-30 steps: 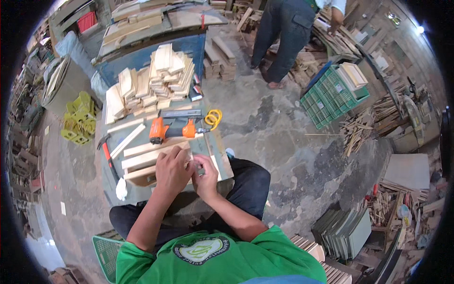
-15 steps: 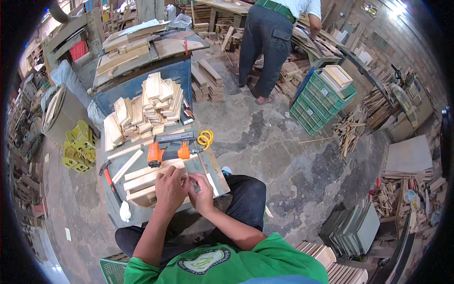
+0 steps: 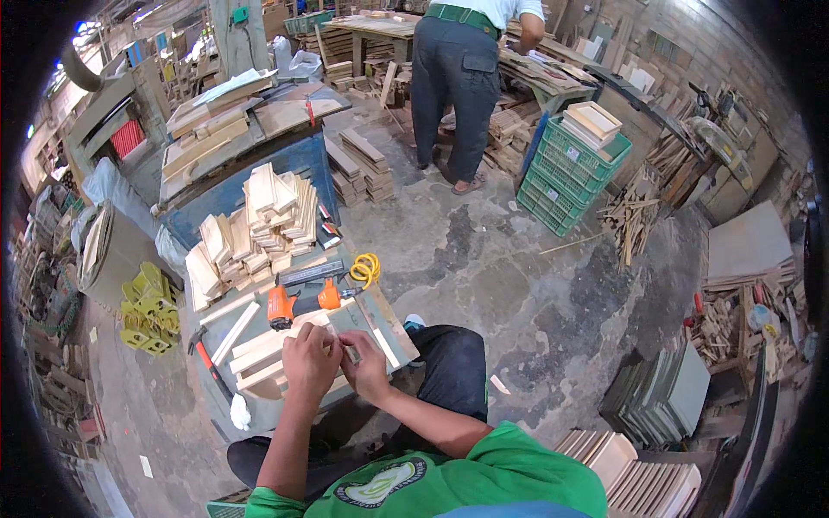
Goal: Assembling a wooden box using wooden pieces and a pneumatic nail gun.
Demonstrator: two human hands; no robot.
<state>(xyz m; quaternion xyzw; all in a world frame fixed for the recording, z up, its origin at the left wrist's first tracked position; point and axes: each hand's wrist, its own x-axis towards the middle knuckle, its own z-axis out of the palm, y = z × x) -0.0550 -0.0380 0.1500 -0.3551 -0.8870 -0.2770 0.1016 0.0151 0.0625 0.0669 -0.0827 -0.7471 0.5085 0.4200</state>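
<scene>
My left hand [image 3: 312, 361] is closed in a pinch at the near right end of a light wooden slatted piece [image 3: 257, 363] on the low work table. Close beside it, my right hand [image 3: 366, 367] is closed too, thumb and fingers drawn together. Whatever sits between the fingertips is too small and covered to make out. Just beyond the slats lies an orange nail gun [image 3: 283, 307] with a dark magazine, and a coiled yellow air hose [image 3: 365, 269] is at its right.
A hammer [image 3: 210, 360] with a red handle lies at the table's left. Piled wooden boards [image 3: 276, 203] fill its far end. A yellow-green plastic object [image 3: 149, 311] stands on the floor. Stacked green crates [image 3: 566, 173] are at far right; another person [image 3: 458, 82] stands beyond.
The whole view has shifted, with the background sliding left. Both hands stay together at the slatted piece, their fingers only slightly changed; the nail gun and hammer keep their places on the table.
</scene>
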